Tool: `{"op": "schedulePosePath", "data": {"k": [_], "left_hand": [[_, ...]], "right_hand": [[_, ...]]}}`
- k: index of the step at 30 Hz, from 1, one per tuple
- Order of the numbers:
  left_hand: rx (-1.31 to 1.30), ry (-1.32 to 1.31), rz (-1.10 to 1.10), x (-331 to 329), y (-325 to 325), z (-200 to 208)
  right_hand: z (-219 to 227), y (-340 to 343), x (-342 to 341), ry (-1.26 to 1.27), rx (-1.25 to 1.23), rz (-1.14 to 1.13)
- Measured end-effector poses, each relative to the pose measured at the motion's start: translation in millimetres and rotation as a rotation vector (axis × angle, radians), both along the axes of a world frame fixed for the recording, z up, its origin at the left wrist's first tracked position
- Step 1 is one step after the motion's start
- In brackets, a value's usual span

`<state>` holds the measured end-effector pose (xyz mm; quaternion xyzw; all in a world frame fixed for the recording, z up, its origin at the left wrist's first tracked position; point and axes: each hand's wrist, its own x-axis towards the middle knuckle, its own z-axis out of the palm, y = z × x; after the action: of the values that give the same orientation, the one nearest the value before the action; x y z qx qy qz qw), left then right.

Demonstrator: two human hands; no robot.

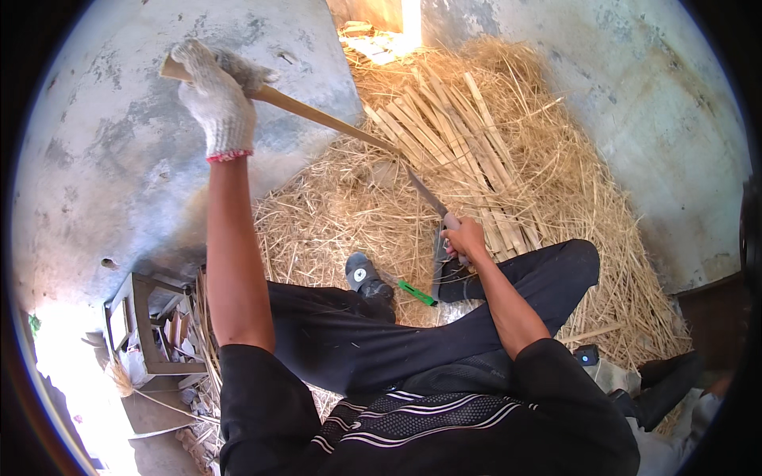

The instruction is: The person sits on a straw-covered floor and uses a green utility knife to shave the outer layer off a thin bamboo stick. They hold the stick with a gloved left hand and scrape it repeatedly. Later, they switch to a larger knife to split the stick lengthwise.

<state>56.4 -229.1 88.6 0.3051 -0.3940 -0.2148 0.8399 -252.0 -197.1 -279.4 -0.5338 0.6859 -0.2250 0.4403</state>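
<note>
My left hand [220,99], in a white knit work glove with a red cuff, is closed round a long bamboo strip [324,119] and raised at the upper left. The strip slants down to the right, its far end near the tip of a knife. That knife [429,194] has a narrow dark blade and a pale handle, gripped in my bare right hand [468,240] over my right foot. Its blade points up and to the left, toward the strip; whether they touch I cannot tell. Beyond it, a pile of split bamboo strips [456,131] lies on the shavings.
Straw-like shavings [305,210] cover the floor. A green-handled tool [417,293] lies between my feet. At the left stands a wooden frame [147,321] with scraps in it. Rough plaster walls [627,103] rise on both sides. Another person's dark-clad limb [671,389] shows at the lower right.
</note>
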Motion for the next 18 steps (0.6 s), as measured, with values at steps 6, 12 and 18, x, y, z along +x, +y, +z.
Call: {"op": "schedulePosePath", "data": {"k": [6, 12, 18], "left_hand": [[-0.032, -0.298, -0.031, 20, -13, 40], [0.052, -0.352, 0.126, 4, -24, 33], [0.157, -0.265, 0.022, 20, -40, 25]], "right_hand": [[20, 7, -13, 0.058, -0.163, -0.144], [8, 13, 15, -0.614, 0.124, -0.141], [-17, 19, 21, -0.271, -0.046, -0.052]]}}
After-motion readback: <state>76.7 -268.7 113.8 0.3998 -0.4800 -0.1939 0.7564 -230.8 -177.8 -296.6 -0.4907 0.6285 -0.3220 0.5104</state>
